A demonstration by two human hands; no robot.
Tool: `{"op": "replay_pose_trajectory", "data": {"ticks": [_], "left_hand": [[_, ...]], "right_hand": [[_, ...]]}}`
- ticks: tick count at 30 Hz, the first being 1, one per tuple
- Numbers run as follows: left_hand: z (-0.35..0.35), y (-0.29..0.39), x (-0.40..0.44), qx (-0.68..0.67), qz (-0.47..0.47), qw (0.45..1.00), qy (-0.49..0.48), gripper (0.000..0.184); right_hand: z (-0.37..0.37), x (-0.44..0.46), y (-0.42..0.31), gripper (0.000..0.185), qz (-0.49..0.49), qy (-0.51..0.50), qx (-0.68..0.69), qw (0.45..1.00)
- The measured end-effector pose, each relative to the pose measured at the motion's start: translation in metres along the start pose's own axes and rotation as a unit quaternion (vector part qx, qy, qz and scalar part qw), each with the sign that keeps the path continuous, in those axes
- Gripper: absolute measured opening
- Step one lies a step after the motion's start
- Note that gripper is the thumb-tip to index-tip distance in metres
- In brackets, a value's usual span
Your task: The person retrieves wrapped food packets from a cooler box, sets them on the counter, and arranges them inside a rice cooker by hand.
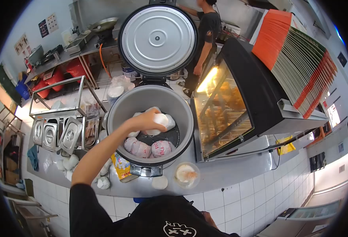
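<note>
My left hand [145, 121] reaches into the large round rice cooker [116, 118], its fingers closed around a white wrapped rice portion [161, 119]. More white bundles lie under and beside that hand, partly hidden by it. Toward the front of the pot sit two wrapped rice portions with red print, one at the left [140, 149] and one marked "RICE" [161, 149]. The cooker's round lid [157, 55] is raised. Only a patch of skin shows beside my shirt at the lower right; my right hand cannot be made out.
Several white bundles [70, 162], a yellow packet [122, 168], a white disc [159, 182] and a clear tub [187, 175] are on the steel counter. A lit glass display case [223, 114] stands right, carrying stacked cartons [296, 63]. Another person [208, 35] stands behind the cooker.
</note>
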State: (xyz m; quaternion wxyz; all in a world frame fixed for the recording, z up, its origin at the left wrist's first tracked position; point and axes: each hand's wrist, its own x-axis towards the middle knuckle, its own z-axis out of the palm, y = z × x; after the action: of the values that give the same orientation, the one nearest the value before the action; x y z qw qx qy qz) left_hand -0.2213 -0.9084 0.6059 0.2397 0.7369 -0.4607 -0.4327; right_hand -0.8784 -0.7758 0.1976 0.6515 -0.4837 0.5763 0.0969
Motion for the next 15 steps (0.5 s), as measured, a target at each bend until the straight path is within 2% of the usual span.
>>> {"op": "replay_pose_trajectory", "data": {"ticks": [1, 3, 7, 9, 11, 13, 15], "left_hand": [[0.016, -0.012, 0.039, 0.02, -0.024, 0.998, -0.047, 0.113], [0.044, -0.017, 0.079, 0.139, -0.081, 0.986, -0.05, 0.122], [0.072, -0.049, 0.126, 0.194, 0.011, 0.981, -0.004, 0.125], [0.102, -0.078, 0.12, 0.22, 0.039, 0.975, -0.013, 0.126], [0.098, -0.071, 0.112, 0.231, 0.052, 0.972, -0.006, 0.115], [0.096, -0.074, 0.115, 0.25, 0.085, 0.964, -0.012, 0.095], [0.095, -0.077, 0.116, 0.252, 0.14, 0.958, -0.002, 0.088]], "right_hand": [[0.0, -0.003, -0.011, 0.05, 0.017, 0.013, 0.011, 1.0], [0.003, 0.001, 0.0, 0.05, 0.002, 0.028, 0.0, 1.0], [0.021, 0.052, 0.104, 0.05, 0.095, 0.099, 0.234, 0.962], [0.036, 0.031, 0.102, 0.051, 0.086, 0.074, 0.192, 0.975], [0.046, 0.015, 0.09, 0.051, 0.075, 0.06, 0.162, 0.982], [0.054, 0.007, 0.08, 0.051, 0.07, 0.053, 0.158, 0.983], [0.058, 0.004, 0.071, 0.051, 0.067, 0.051, 0.161, 0.983]]}}
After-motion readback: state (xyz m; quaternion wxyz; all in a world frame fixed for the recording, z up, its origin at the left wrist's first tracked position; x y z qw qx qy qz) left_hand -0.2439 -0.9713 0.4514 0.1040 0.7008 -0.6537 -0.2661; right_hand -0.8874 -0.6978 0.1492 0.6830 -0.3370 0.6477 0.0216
